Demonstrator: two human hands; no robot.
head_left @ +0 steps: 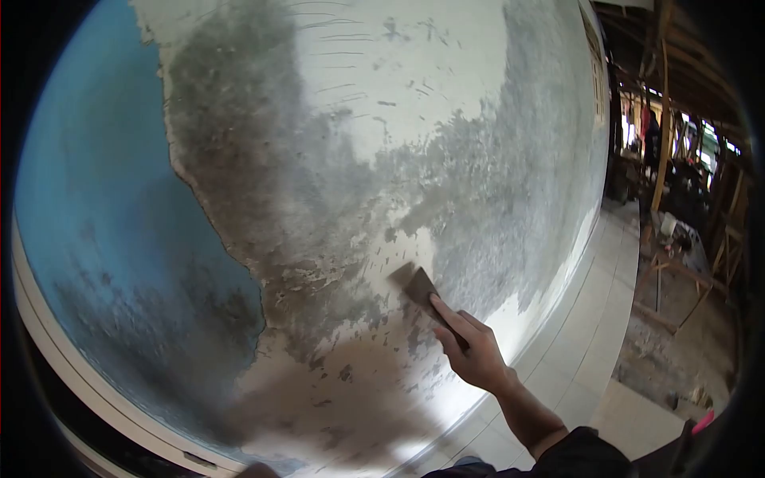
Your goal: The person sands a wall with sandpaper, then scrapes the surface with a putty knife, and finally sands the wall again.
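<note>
My right hand [476, 350] is closed around the dark handle of a scraper [430, 299], with a finger stretched along it. The scraper's wide blade, blurred by motion, is at the lower middle of the wall [319, 199]. Around the blade the surface is mottled: pale bare patches, grey stained areas and small dark flecks. To the left, a jagged edge borders blue paint [103, 175] with dark stains low down. At the bottom edge shows a small brown shape [256, 472], perhaps part of my left hand; its fingers are not visible.
Pale floor tiles [578, 319] run along the wall's foot on the right. Beyond them are a wooden frame [677, 299], timber posts [663, 135] and clutter. A white frame edge [72, 366] curves along the lower left. Part of a shoe [470, 460] shows below.
</note>
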